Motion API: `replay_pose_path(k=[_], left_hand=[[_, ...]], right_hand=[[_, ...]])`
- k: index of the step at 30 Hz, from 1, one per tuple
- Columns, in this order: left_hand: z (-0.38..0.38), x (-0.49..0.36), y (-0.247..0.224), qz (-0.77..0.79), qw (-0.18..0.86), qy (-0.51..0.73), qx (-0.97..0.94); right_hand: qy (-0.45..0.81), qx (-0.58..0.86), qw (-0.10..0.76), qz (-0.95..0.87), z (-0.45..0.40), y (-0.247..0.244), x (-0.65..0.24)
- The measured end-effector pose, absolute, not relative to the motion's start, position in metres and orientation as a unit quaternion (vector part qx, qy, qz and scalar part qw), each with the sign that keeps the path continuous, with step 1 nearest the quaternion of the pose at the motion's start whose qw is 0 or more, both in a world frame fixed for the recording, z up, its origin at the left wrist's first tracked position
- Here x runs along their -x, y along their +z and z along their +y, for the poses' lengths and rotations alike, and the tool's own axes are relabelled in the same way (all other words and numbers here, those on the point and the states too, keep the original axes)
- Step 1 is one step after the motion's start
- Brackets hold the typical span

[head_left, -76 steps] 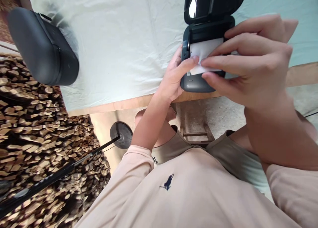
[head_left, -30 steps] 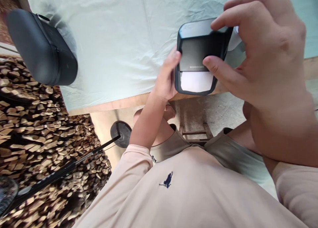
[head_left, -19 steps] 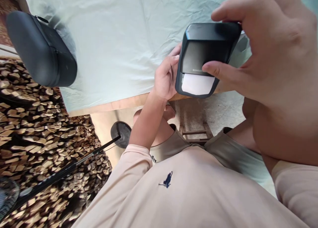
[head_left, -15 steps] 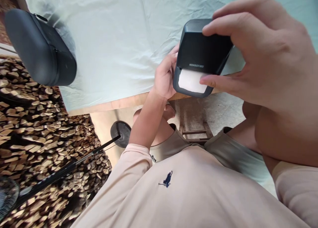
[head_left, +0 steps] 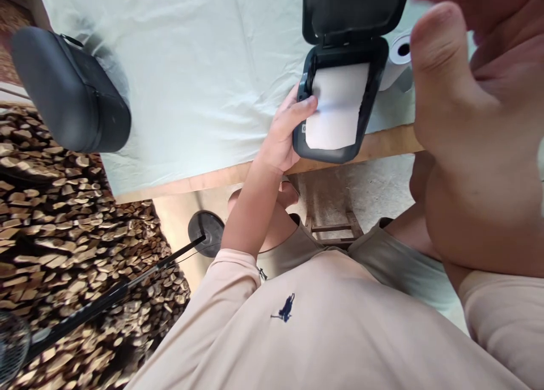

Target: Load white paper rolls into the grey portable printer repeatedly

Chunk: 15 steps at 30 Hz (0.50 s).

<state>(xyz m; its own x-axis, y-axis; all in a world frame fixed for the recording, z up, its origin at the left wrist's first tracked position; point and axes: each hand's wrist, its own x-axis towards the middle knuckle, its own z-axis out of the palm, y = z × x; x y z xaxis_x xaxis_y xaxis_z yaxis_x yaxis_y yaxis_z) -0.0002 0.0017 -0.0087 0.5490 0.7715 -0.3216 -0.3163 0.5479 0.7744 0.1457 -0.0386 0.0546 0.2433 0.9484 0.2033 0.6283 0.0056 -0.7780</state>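
Note:
My left hand point(head_left: 283, 132) grips the left side of a dark label printer point(head_left: 327, 156), its thumb resting at the edge of the white paper point(head_left: 338, 104) inside. The printer's black lid point(head_left: 355, 7) stands raised at the top of the view. Right of the printer is my right hand point(head_left: 484, 84), close to the camera, thumb up and apart from the printer; its other fingers are partly cut off by the frame and blurred. Between printer and right hand, a white paper roll point(head_left: 397, 58) with a dark core sits on the cloth, partly hidden.
A dark zippered case point(head_left: 72, 92) lies at the left of the cloth-covered table point(head_left: 182, 84). The wooden table edge point(head_left: 191, 181) crosses the middle. Below left are stacked firewood point(head_left: 76, 208), a black stand pole point(head_left: 106, 302) with a round base, and part of a fan point(head_left: 12, 342).
The printer's lid has swung up, showing the paper inside. My right hand has let go of it and moved right. The white roll has come into view. My left hand's thumb now shows.

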Motion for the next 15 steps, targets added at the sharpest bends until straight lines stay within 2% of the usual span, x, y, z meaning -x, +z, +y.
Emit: replay_pose_path(k=[5,10,13,15], left_hand=[[0.001,-0.002,-0.005,0.336,0.811,0.317,-0.359],[-0.001,-0.003,0.006,0.346,0.814,0.275,-0.377],[-0.001,-0.003,0.009,0.342,0.826,0.273,-0.356],[0.0,-0.004,0.007,0.335,0.837,0.279,-0.332]], right_hand=[[0.126,0.681,0.193,-0.695,-0.04,0.054,-0.156],[0.048,0.718,0.002,-0.694,-0.041,0.036,-0.159],[0.047,0.721,-0.048,-0.689,-0.043,0.038,-0.157],[0.068,0.716,-0.018,-0.694,-0.043,0.042,-0.157]])
